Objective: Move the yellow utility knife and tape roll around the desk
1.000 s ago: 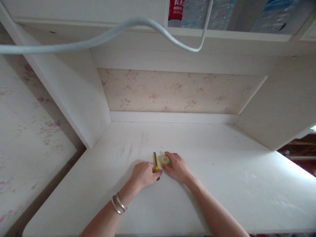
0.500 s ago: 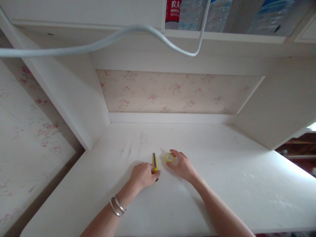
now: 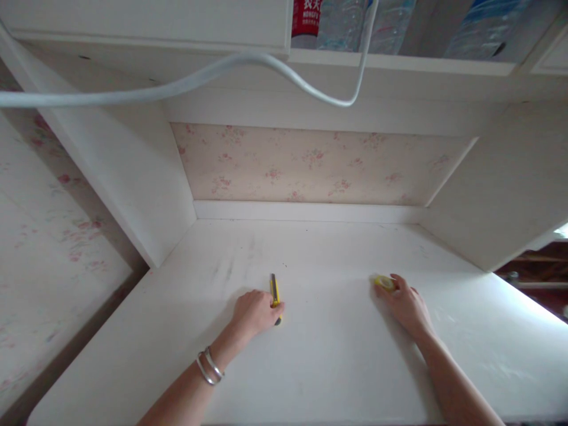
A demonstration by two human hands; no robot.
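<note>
My left hand (image 3: 256, 312) is closed around a yellow and black box cutter (image 3: 274, 289), which points away from me over the white desk (image 3: 328, 367). Part of its handle is hidden by my fingers and thumb. Well to the right, my right hand (image 3: 408, 305) grips a small yellow roll of tape (image 3: 385, 283) between thumb and fingers, low at the desk surface. Whether the roll touches the desk, I cannot tell. Two silver bangles (image 3: 210, 365) circle my left wrist.
A white cable (image 3: 186, 86) hangs across the upper view. Above the desk is a shelf (image 3: 399, 62) with plastic bottles (image 3: 341, 23), one with a red label. White side panels (image 3: 119, 165) and a floral back wall (image 3: 306, 165) enclose the desk.
My right hand has moved far to the right with the roll of tape, away from the box cutter. My left hand has stayed almost in place, still holding the cutter.
</note>
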